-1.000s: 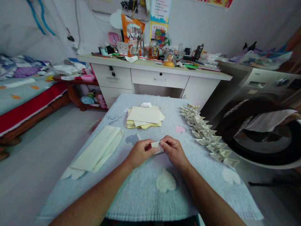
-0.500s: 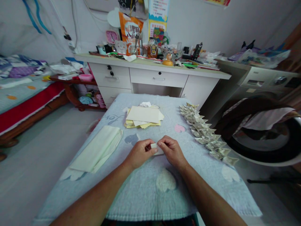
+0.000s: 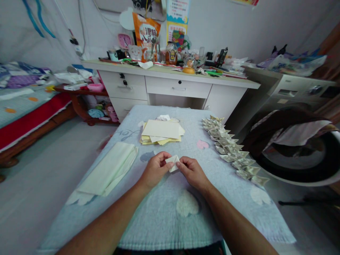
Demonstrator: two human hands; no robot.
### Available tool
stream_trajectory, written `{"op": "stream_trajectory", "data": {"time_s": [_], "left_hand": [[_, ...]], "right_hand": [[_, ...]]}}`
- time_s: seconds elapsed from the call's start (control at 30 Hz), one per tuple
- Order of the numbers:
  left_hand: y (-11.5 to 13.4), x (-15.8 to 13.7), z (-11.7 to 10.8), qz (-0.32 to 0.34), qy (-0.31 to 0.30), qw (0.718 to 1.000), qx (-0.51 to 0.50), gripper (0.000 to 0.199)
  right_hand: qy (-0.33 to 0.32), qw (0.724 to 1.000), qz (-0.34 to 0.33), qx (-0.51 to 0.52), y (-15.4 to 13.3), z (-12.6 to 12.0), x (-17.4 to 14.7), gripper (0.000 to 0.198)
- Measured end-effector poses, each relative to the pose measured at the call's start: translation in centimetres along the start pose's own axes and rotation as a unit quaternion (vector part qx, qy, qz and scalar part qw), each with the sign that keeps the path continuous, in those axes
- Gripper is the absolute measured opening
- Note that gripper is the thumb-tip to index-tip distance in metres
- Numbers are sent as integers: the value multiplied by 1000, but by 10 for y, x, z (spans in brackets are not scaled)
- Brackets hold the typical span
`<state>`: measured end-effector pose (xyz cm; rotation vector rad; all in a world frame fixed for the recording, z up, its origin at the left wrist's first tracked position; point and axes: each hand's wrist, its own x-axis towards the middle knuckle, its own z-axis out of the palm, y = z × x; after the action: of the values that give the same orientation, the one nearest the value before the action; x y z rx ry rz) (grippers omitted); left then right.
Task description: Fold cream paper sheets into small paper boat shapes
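Between my two hands is a small folded piece of pale paper (image 3: 173, 163), with a slanting crease or edge across its face. My left hand (image 3: 157, 168) pinches its left side between thumb and fingers. At its right side, my right hand (image 3: 193, 171) grips with the thumb on the near face. Beyond the hands lies a stack of cream and yellow paper sheets (image 3: 161, 129). Folded paper pieces (image 3: 228, 145) with pointed ends stand in an overlapping row on the right. To the left rests a folded pale green cloth or sheet (image 3: 108, 168).
A blue patterned cloth (image 3: 159, 219) covers the table. Behind it stands a white desk (image 3: 177, 86) crowded with a jar (image 3: 171, 55), an orange snack bag (image 3: 147, 35) and other items. A washing machine (image 3: 300, 88) with its door open is at the right, a bed (image 3: 32, 106) at the left.
The folded paper has turned and lifted, so more of its face shows between my hands. My left hand has moved slightly up and left, and my right hand's fingers have shifted along the edge.
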<state>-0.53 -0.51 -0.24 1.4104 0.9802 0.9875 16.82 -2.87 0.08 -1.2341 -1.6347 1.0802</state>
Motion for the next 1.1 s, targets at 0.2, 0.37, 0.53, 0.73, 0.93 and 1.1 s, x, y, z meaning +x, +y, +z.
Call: {"op": "stream_trajectory", "data": {"time_s": [0.2,0.37,0.53,0.73,0.93,1.1], "left_hand": [[7,-2,2,-6,18,999,-39,28],[6,-1,1,7,18,1000,-14,12],[-5,2,-2,-17,21,999,43,15],[-10,3,-4,-16,31,992,120,22],[-1,-1,-2,46,5,972,229,24],[-2,-1,-3,69,-18,942,328,22]], "right_hand": [[9,1000,6,-28,2,0,2,32],[36,999,0,-6,7,4,2,17],[17,999,-37,9,6,3,1,6],[-6,990,-83,-110,1,-4,-1,25],[-7,968,-102,-229,2,-10,-1,20],[-11,950,-94,-297,5,-10,0,20]]}}
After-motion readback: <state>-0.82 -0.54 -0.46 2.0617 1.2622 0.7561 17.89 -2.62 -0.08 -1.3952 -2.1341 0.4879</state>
